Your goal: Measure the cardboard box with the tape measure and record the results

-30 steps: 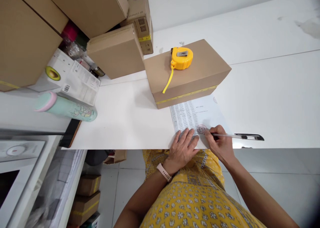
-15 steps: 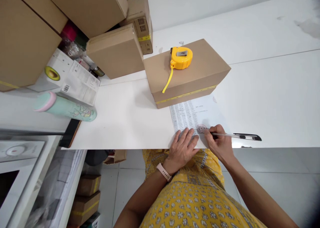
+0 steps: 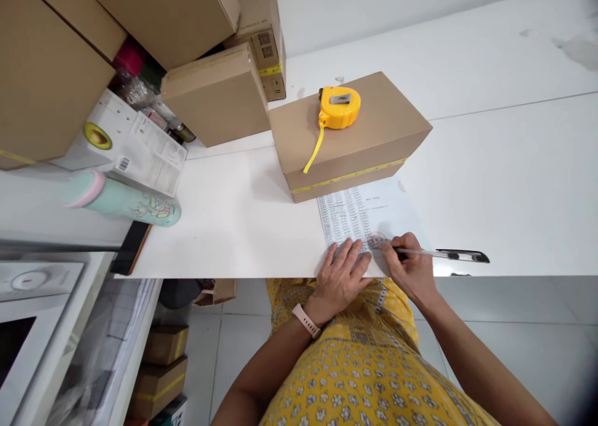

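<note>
My left hand [image 3: 343, 276] lies flat with fingers spread on the near end of a printed sheet of paper [image 3: 359, 217] at the white table's front edge. My right hand [image 3: 411, 270] is closed on a pen [image 3: 441, 253], its tip touching the paper beside a red stamp mark. The pen's black cap end points right. Just beyond the sheet stands a cardboard box [image 3: 369, 142] with yellow tape, and a yellow tape measure [image 3: 339, 107] rests on its top, a short length of tape hanging out.
More cardboard boxes [image 3: 217, 93] are stacked at the back left, above a white carton with an avocado picture [image 3: 126, 142]. A mint-green bottle [image 3: 121, 200] lies on a lower shelf at left. Small boxes [image 3: 163, 367] sit on the floor below. The white table [image 3: 504, 183] stretches right.
</note>
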Demonstrator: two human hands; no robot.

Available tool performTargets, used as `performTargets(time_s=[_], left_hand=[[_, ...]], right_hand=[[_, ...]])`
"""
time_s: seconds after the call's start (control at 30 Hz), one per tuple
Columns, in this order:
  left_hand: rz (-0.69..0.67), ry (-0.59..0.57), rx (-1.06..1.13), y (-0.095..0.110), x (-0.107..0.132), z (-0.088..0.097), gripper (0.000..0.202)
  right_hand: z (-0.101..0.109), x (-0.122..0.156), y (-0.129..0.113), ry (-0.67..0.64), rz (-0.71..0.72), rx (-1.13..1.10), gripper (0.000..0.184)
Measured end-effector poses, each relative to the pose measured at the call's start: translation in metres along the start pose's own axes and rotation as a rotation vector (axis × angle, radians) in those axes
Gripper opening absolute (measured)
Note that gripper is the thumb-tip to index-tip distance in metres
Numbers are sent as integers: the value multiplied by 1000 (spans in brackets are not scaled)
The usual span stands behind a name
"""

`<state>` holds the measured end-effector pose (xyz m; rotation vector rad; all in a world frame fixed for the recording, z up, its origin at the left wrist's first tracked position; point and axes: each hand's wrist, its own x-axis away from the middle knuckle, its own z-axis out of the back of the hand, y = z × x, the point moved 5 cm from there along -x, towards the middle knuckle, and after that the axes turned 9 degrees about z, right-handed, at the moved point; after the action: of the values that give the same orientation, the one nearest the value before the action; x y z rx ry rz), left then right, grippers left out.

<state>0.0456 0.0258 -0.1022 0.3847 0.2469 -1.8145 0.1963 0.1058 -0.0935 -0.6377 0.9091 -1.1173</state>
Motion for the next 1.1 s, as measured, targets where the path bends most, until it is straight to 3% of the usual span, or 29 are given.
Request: performTargets(time_s=[0.57,0.73,0.93,1.1], left_hand=[[9,-53,29,0,2,-4,51],[7,-26,50,0,1,-2,50],[43,38,136,-4,1,-2,47],[56,52,164,-4,1,-1,45]], right_hand=[[1,0,1,16,11,-21,27],[6,1,3,80,-88,-64,27],[-1,0,7,97,-171,-294,32],[-2,0,4,71,-197,-265,39]])
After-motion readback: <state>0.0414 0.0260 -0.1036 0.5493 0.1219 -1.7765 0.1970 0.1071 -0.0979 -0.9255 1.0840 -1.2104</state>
